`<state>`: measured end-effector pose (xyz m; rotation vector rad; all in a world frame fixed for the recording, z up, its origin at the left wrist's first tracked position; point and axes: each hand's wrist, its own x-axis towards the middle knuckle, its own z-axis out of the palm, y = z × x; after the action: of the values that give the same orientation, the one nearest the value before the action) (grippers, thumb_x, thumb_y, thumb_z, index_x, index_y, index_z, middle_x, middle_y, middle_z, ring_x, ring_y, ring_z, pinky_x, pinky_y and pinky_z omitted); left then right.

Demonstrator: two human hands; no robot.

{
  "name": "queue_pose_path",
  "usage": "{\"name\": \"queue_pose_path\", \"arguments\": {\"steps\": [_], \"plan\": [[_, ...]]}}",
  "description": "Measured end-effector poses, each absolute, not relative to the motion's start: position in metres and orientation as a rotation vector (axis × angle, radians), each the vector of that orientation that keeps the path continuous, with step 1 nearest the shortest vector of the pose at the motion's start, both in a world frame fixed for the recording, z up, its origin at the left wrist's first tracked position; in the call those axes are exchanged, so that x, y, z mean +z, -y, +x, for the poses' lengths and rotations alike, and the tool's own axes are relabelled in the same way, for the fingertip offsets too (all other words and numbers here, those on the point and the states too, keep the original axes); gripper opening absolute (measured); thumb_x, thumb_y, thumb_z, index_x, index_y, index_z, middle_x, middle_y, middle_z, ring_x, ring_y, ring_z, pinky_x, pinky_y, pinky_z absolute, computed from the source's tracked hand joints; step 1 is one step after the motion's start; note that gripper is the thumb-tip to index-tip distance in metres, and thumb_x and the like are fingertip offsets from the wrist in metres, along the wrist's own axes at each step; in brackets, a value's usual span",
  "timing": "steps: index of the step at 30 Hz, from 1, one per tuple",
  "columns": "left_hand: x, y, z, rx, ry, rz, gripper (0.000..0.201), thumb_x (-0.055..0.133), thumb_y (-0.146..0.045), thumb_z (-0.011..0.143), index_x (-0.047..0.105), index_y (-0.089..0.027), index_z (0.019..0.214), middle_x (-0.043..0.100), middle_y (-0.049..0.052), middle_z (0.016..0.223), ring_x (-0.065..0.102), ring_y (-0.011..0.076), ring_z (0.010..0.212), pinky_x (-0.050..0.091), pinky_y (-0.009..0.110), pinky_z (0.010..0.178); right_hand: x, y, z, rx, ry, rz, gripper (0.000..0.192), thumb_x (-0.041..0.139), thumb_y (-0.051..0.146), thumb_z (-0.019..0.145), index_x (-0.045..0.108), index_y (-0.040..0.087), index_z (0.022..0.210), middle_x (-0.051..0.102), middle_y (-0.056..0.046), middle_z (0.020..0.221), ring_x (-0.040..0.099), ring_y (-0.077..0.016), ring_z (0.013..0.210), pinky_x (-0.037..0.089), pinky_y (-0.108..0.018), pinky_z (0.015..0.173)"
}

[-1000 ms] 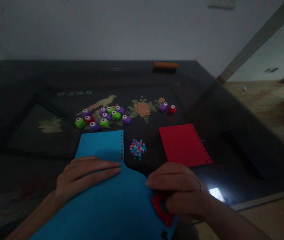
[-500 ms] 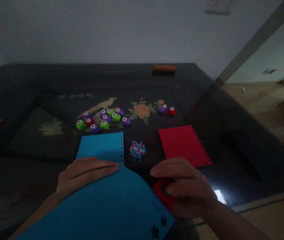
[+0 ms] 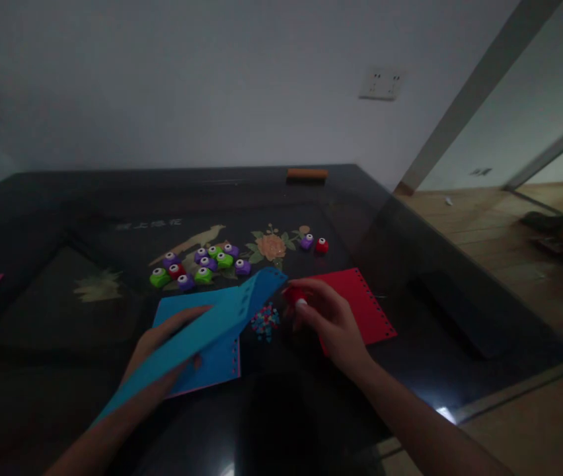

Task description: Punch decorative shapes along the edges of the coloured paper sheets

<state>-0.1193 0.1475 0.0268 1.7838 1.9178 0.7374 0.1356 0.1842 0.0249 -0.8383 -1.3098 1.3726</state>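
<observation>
My left hand (image 3: 155, 337) grips a blue sheet of paper (image 3: 197, 334), held up at a tilt so that it shows nearly edge-on. Its punched far end curves up over a pile of small pink, blue and white paper cutouts (image 3: 265, 324). Between the fingers of my right hand (image 3: 336, 324) is a red craft punch (image 3: 295, 295) with a white button, apart from the sheet's tip. Underneath the raised sheet lies a blue sheet with a holed edge (image 3: 212, 370). A red sheet with a holed edge (image 3: 361, 307) lies beside my right hand, which partly covers it.
Several purple, green and red punches (image 3: 203, 274) cluster behind the blue paper. A purple punch (image 3: 306, 242) and a red one (image 3: 322, 246) stand farther right. An orange-brown roll (image 3: 307, 174) lies near the wall, a dark flat object (image 3: 454, 314) at the right.
The blue sheet has swung up and away from me, no longer spread flat before me. My right hand with the red punch has moved forward, off the sheet's edge. The camera view has tilted up.
</observation>
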Motion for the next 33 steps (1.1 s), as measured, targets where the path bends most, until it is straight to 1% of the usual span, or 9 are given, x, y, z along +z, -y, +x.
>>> {"name": "queue_pose_path", "arguments": {"steps": [3, 8, 12, 15, 17, 20, 25, 29, 33], "plan": [[0.033, -0.149, -0.113, 0.653, -1.928, 1.467, 0.053, 0.051, -0.061, 0.071, 0.053, -0.020, 0.038, 0.055, 0.002, 0.039, 0.056, 0.0199, 0.043, 0.045, 0.029, 0.049, 0.022, -0.193, 0.135, 1.482, 1.124, -0.864, 0.032, 0.066, 0.031, 0.077, 0.061, 0.021, 0.106, 0.064, -0.003, 0.092, 0.062, -0.0121, 0.071, 0.050, -0.021, 0.055], [0.028, -0.153, -0.106, 0.805, -1.645, 1.336, 0.042, 0.057, -0.057, 0.065, 0.051, -0.020, 0.046, 0.056, 0.000, 0.041, 0.054, 0.0183, 0.045, 0.044, 0.028, 0.052, 0.013, -0.202, 0.136, 1.482, 1.023, -0.910, 0.045, 0.078, 0.022, 0.061, 0.062, 0.022, 0.104, 0.064, 0.000, 0.087, 0.061, -0.0115, 0.068, 0.047, -0.020, 0.053], [0.021, -0.154, -0.107, 0.835, -1.600, 1.345, 0.043, 0.057, -0.057, 0.064, 0.050, -0.019, 0.044, 0.057, 0.002, 0.041, 0.053, 0.0176, 0.044, 0.042, 0.028, 0.052, 0.011, -0.209, 0.141, 1.372, 1.085, -0.977, 0.043, 0.076, 0.025, 0.064, 0.062, 0.022, 0.105, 0.065, -0.001, 0.084, 0.061, -0.0125, 0.064, 0.047, -0.022, 0.053], [0.017, -0.153, -0.110, 0.874, -1.562, 1.354, 0.044, 0.057, -0.057, 0.067, 0.052, -0.019, 0.046, 0.058, 0.003, 0.043, 0.054, 0.0177, 0.045, 0.043, 0.028, 0.053, 0.013, -0.224, 0.151, 1.277, 1.154, -1.034, 0.042, 0.072, 0.033, 0.067, 0.061, 0.021, 0.106, 0.066, -0.004, 0.092, 0.064, -0.0139, 0.062, 0.050, -0.026, 0.056], [0.016, -0.153, -0.111, 0.908, -1.546, 1.353, 0.042, 0.057, -0.056, 0.068, 0.053, -0.018, 0.050, 0.059, 0.002, 0.044, 0.055, 0.0180, 0.046, 0.044, 0.028, 0.054, 0.013, -0.242, 0.159, 1.120, 1.283, -1.087, 0.037, 0.065, 0.039, 0.072, 0.060, 0.019, 0.103, 0.066, -0.007, 0.099, 0.066, -0.0161, 0.067, 0.051, -0.028, 0.059], [0.018, -0.154, -0.112, 0.953, -1.510, 1.354, 0.041, 0.059, -0.054, 0.069, 0.054, -0.018, 0.051, 0.059, 0.002, 0.045, 0.056, 0.0182, 0.047, 0.044, 0.029, 0.054, 0.007, -0.276, 0.167, 0.757, 1.597, -1.253, 0.033, 0.051, 0.041, 0.081, 0.056, 0.018, 0.104, 0.067, -0.009, 0.097, 0.066, -0.0188, 0.076, 0.052, -0.031, 0.063], [0.021, -0.156, -0.112, 1.055, -1.450, 1.311, 0.037, 0.062, -0.052, 0.065, 0.053, -0.018, 0.055, 0.059, 0.000, 0.046, 0.055, 0.0173, 0.045, 0.044, 0.027, 0.050, -0.012, -0.311, 0.158, 0.468, 1.854, -1.362, 0.021, 0.061, 0.030, 0.076, 0.061, 0.017, 0.092, 0.066, -0.009, 0.090, 0.061, -0.0224, 0.086, 0.046, -0.038, 0.080], [0.017, -0.157, -0.115, 1.050, -1.422, 1.339, 0.037, 0.061, -0.052, 0.068, 0.054, -0.017, 0.056, 0.059, 0.001, 0.046, 0.056, 0.0177, 0.045, 0.044, 0.028, 0.051, -0.019, -0.315, 0.150, 0.246, 2.078, -1.385, 0.019, 0.064, 0.029, 0.076, 0.064, 0.016, 0.089, 0.063, -0.012, 0.101, 0.054, -0.0256, 0.100, 0.038, -0.041, 0.092], [0.014, -0.158, -0.117, 1.025, -1.437, 1.362, 0.039, 0.059, -0.053, 0.070, 0.054, -0.017, 0.056, 0.060, 0.002, 0.047, 0.058, 0.0187, 0.047, 0.045, 0.028, 0.052, -0.019, -0.314, 0.155, 0.068, 2.201, -1.439, 0.024, 0.062, 0.035, 0.077, 0.066, 0.017, 0.091, 0.057, -0.015, 0.112, 0.046, -0.0297, 0.108, 0.036, -0.045, 0.093]]}}
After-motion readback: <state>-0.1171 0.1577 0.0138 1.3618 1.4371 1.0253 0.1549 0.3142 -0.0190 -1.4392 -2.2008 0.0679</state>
